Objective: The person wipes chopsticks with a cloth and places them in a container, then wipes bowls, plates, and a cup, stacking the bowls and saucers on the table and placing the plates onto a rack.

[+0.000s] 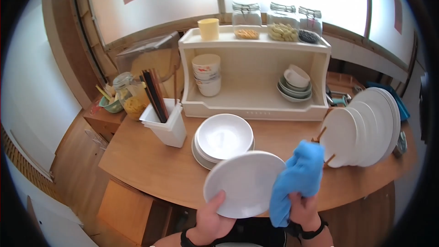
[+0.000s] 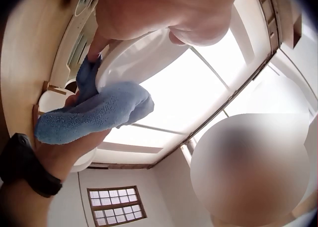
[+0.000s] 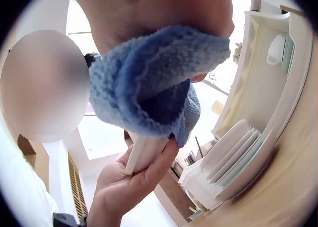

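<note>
Visibly, held plate (image 1: 249,185), cloth (image 1: 297,176), chopsticks (image 1: 157,98) in tub (image 1: 168,130)

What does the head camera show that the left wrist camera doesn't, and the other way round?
Only head: three clear glass clip-top jars and a pale yellow cup.

Only left wrist: a brown-framed window with small panes.

Both: the fluffy blue cloth and the round, glossy white plate.

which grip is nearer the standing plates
Right. The right grip, holding the cloth, is to the left of the standing plates; the left grip, holding a single plate, is farther left.
</note>
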### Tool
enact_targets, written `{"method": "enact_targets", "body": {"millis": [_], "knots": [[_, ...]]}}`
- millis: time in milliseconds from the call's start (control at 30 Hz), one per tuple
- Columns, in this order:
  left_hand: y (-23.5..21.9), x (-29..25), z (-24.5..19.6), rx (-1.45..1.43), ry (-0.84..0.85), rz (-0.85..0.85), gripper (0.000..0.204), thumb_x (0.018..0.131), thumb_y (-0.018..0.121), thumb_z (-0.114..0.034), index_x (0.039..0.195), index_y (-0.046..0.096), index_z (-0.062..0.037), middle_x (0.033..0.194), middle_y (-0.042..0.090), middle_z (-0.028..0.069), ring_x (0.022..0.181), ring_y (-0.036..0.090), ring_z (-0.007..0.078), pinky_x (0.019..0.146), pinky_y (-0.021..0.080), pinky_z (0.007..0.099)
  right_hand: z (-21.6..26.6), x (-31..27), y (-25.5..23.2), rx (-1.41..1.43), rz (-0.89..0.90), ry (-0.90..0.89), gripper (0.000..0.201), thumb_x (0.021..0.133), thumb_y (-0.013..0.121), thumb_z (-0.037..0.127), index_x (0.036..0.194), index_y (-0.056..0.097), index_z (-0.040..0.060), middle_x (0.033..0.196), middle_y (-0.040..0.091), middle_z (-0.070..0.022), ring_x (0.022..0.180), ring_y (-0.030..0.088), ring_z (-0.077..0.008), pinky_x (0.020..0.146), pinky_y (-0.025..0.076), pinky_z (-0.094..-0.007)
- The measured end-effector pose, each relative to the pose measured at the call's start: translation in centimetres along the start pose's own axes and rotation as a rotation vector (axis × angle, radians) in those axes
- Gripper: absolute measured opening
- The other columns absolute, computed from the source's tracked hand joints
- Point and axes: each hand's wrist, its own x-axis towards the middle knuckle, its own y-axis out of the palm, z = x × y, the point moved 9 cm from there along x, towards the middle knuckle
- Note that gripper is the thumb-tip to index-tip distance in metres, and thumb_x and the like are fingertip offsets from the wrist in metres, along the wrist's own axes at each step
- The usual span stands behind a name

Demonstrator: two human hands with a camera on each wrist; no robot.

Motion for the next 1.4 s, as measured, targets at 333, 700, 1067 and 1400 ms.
{"method": "enact_targets", "body": {"millis": [333, 700, 1067, 1400], "knots": [[0.5, -1.1, 0.5, 0.347, 0.328, 0.150, 0.079, 0.090, 0.056, -0.050, 0.144, 0.026, -0.0007, 0.141, 0.041, 0.0161, 0.130, 0.042, 0.0293, 0.108, 0.034, 0.0462, 5.4, 0.7, 2.0, -0.580, -0.206, -0.398, 0.064, 0.068, 0.081, 0.016, 0.122, 0.052, 0.0006, 0.117, 0.054, -0.0206, 0.098, 0.056, -0.0393, 0.083, 0.049, -0.0440], [-1.5, -2.0, -1.5, 0.466, 0.494, 0.211, 0.086, 0.092, 0.036, -0.066, 0.149, 0.018, -0.0038, 0.151, 0.028, 0.0134, 0.134, 0.034, 0.0295, 0.112, 0.026, 0.0447, 5.1, 1.2, 8.5, -0.146, 0.165, -0.285, 0.054, 0.072, 0.071, 0.013, 0.123, 0.053, 0.0127, 0.097, 0.057, -0.0121, 0.083, 0.061, -0.0267, 0.067, 0.052, -0.0348], [-2.0, -1.2, -1.5, 0.309, 0.468, -0.023, 0.077, 0.094, 0.027, -0.064, 0.146, 0.026, -0.0068, 0.144, 0.037, 0.0131, 0.131, 0.038, 0.0277, 0.111, 0.029, 0.0428, 5.6, 2.8, 9.5, -0.306, 0.320, -0.279, 0.045, 0.075, 0.065, 0.013, 0.119, 0.052, 0.0131, 0.083, 0.050, -0.0092, 0.071, 0.060, -0.0266, 0.053, 0.051, -0.0351], [-4.1, -1.6, -1.5, 0.460, 0.423, -0.033, 0.088, 0.090, 0.031, -0.072, 0.145, 0.026, -0.0033, 0.146, 0.034, 0.0138, 0.134, 0.034, 0.0308, 0.112, 0.026, 0.0456, 7.3, 2.5, 9.8, -0.480, 0.337, -0.396, 0.039, 0.077, 0.061, 0.015, 0.114, 0.052, 0.0067, 0.080, 0.050, -0.0104, 0.071, 0.060, -0.0251, 0.051, 0.048, -0.0308]]}}
